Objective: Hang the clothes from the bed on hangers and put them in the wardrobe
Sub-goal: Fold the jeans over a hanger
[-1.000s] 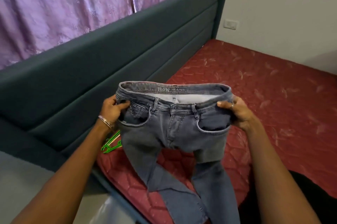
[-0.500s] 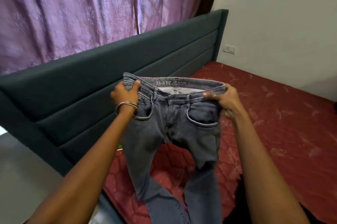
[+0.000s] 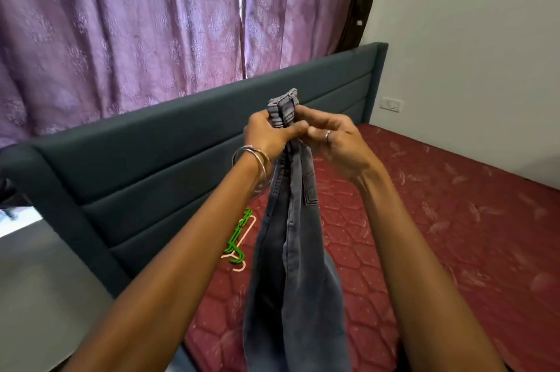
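Observation:
A pair of grey jeans (image 3: 295, 280) hangs folded in half lengthwise above the red mattress (image 3: 454, 235), its legs running down out of view. My left hand (image 3: 266, 135) grips the bunched waistband from the left. My right hand (image 3: 336, 141) pinches the same waistband from the right, and the two hands touch. Green and pink hangers (image 3: 238, 238) lie on the mattress beside the headboard, partly hidden by my left forearm and the jeans.
A dark teal padded headboard (image 3: 181, 165) runs along the left of the bed, with purple curtains (image 3: 136, 32) behind it. A white wall with a socket (image 3: 391, 105) bounds the far side. Grey floor (image 3: 45, 296) shows at the lower left.
My hands have come together, folding the spread waistband in half, and have lifted the jeans higher. The camera has tilted up, and the hangers show again beside my left forearm.

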